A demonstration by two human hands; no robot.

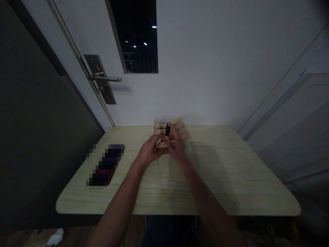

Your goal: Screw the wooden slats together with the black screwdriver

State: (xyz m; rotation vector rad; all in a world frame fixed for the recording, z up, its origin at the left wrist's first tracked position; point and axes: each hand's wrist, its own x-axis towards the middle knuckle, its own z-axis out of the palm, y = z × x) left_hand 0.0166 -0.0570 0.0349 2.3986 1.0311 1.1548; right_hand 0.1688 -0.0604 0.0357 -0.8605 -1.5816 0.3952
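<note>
Near the back edge of the table, a light wooden slatted object sits with several flat strips fanning out to its right. My left hand is closed on the near left side of this wooden object, the thumb on top and fingers partly hidden below. Between the thumb and fingertips of my right hand is a small black rectangular piece, held upright just over the wooden object. Whether the black piece touches the wood I cannot tell. Part of the object is covered by my right hand.
The pale wood-grain table has rounded front corners. A pixelated, phone-like flat object lies on its left side. Behind stands a white door with a metal lever handle and a dark window.
</note>
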